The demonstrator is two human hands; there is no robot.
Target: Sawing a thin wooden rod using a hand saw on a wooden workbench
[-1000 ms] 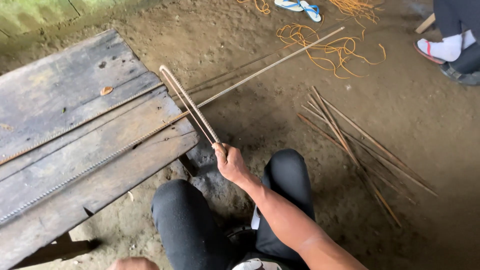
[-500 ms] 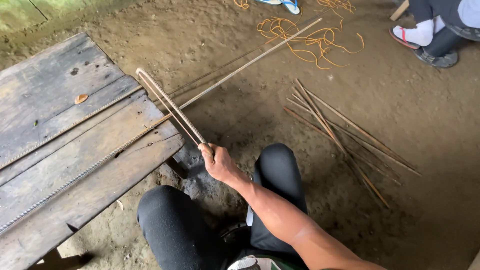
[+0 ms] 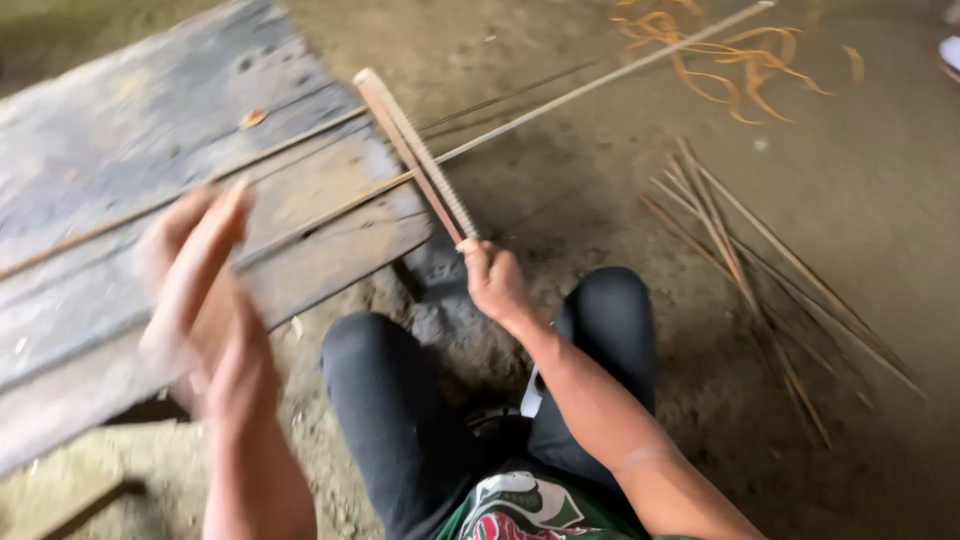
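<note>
My right hand point(image 3: 494, 282) grips the near end of a long flat bamboo tool point(image 3: 418, 155) made of two strips side by side, which slants up and away over the corner of a weathered wooden platform point(image 3: 120, 170). My left hand point(image 3: 200, 290) is raised over the platform's near edge, blurred by motion, with fingers apart and nothing in it. A long thin cane point(image 3: 590, 88) lies across the platform and runs off over the dirt to the upper right. My knees in dark trousers are below the hands.
A loose bundle of thin bamboo sticks point(image 3: 760, 260) lies on the dirt floor at the right. Orange curled shavings point(image 3: 735, 55) are scattered at the top right. A dry leaf point(image 3: 252, 118) rests on the platform.
My left hand has risen into view over the platform's near edge. The view has shifted, so the platform and right hand sit further right. The right hand keeps its grip on the tool.
</note>
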